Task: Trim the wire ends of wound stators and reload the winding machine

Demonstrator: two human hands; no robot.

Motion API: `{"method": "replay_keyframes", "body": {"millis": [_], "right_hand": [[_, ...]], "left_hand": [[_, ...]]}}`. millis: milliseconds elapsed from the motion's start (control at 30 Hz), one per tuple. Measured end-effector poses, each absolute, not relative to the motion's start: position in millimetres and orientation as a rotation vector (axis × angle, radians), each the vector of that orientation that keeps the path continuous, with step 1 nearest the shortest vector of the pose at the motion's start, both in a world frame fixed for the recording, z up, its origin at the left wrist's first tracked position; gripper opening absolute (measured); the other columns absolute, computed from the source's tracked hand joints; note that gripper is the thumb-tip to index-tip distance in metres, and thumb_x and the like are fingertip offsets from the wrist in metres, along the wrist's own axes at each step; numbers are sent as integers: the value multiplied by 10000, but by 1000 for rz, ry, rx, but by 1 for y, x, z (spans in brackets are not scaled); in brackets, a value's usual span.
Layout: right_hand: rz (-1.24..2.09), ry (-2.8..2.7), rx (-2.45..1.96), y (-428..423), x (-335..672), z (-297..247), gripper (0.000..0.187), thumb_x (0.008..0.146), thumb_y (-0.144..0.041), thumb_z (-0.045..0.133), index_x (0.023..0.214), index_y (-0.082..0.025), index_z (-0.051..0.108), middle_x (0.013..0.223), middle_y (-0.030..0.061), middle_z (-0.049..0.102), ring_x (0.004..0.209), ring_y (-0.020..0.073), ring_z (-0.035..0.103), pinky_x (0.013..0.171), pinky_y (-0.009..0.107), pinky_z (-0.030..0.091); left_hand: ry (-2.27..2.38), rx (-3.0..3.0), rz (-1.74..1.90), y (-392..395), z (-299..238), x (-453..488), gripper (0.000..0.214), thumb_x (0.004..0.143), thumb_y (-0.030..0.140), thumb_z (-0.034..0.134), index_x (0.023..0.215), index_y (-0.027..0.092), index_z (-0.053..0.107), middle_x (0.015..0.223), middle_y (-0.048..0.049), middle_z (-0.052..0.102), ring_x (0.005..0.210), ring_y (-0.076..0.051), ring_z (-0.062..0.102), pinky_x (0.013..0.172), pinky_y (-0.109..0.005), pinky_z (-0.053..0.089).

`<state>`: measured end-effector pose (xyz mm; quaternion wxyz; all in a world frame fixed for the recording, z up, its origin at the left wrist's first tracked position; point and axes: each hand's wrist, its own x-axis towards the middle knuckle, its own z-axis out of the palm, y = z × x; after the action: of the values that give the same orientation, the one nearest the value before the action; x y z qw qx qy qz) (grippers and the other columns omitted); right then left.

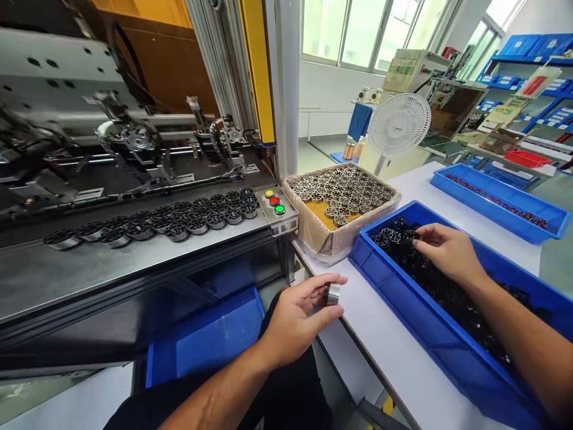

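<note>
My left hand pinches a short silver metal ring between thumb and fingers, held just off the white table's near edge. Reaching into a long blue bin, my right hand has its thumb and fingers closed on a black plastic part. Similar black parts lie loose in a heap in that bin. Beside it stands a plastic-wrapped box holding many silver slotted rings. On the machine's metal ledge, rows of silver rings with black inserts sit side by side.
A machine with clamps rises at the left, with a button panel at its corner. Another blue tray holds small dark red parts. A white fan stands behind the table. A blue container sits below the ledge.
</note>
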<state>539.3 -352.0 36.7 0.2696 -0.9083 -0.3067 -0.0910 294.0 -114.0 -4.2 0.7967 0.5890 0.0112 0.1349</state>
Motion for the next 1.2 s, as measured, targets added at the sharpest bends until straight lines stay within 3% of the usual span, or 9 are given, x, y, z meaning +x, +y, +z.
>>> {"method": "replay_keyframes", "body": {"millis": [100,200,300,533,700,1000,1200], "right_hand": [[-101,-930,-2137,-331,488,48,142,785,-320,690,861,-200,681,729,29,721,622,172,671,579,274,571],[227,-1209,-1914,-312,436,52,38,817,-201,670,841,-195,699,748,23,720,646,146,666,606,248,566],[353,-1320,-1815,-304,407,50,116,830,-101,637,871,-184,707,762,8,714,665,114,659,650,222,559],[-300,-1503,-1750,-306,399,36,277,882,-62,583,1114,-197,651,899,47,750,822,153,722,742,257,606],[-465,-1699,-1700,-305,399,33,433,877,-96,615,1305,-134,562,1047,147,723,962,221,709,797,347,630],[-591,-1808,-1700,-305,404,32,420,902,-139,643,1310,-91,554,962,152,691,894,224,670,722,366,610],[-684,-1889,-1692,-307,404,35,374,933,-159,603,1297,-86,561,954,129,674,879,216,660,712,358,607]], "left_hand": [[37,1099,196,-120,-5,300,469,656,172,871,1108,172,744,1161,-139,740,779,-143,673,744,-285,578],[53,1075,148,-126,-7,304,508,550,142,923,1035,168,771,1064,-116,751,757,-145,668,727,-292,584],[5,1129,232,-134,-8,305,507,491,103,937,971,184,798,957,-70,719,798,-153,671,727,-258,579],[18,1162,338,-141,-2,303,492,513,71,922,966,224,807,974,-62,757,894,-194,725,821,-276,607],[66,1148,321,-141,0,300,495,519,74,921,979,209,800,995,-66,796,923,-211,744,848,-279,612],[94,1021,178,-142,0,299,547,454,-11,912,940,212,800,859,-11,810,796,-160,763,743,-206,619],[117,1002,118,-143,-1,298,535,427,66,951,923,188,795,820,-15,802,752,-165,752,717,-229,612]]}}
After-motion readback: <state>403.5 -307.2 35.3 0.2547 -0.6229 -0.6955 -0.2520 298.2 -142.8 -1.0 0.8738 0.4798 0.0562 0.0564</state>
